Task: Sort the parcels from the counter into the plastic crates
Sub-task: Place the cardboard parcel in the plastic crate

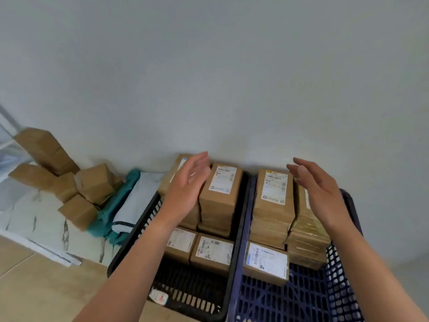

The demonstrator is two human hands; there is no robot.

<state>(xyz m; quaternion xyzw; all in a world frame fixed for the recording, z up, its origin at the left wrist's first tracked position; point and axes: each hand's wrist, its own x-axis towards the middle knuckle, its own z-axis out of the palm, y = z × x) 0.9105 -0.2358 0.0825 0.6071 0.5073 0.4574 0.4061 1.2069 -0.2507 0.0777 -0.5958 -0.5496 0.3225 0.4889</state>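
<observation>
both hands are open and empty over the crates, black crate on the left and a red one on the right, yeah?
Not quite: the head view shows the crate on the right is blue, not red. The rest holds: the left hand and right hand are open and empty above the stacked parcels, and the black crate is on the left.

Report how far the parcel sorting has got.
Done: stacked parcels already sit in the black crate and the blue crate. In hand: nothing; the left hand and right hand hover open above the stacks. Left: a heap of brown parcels lies unsorted on the marbled counter.
</observation>
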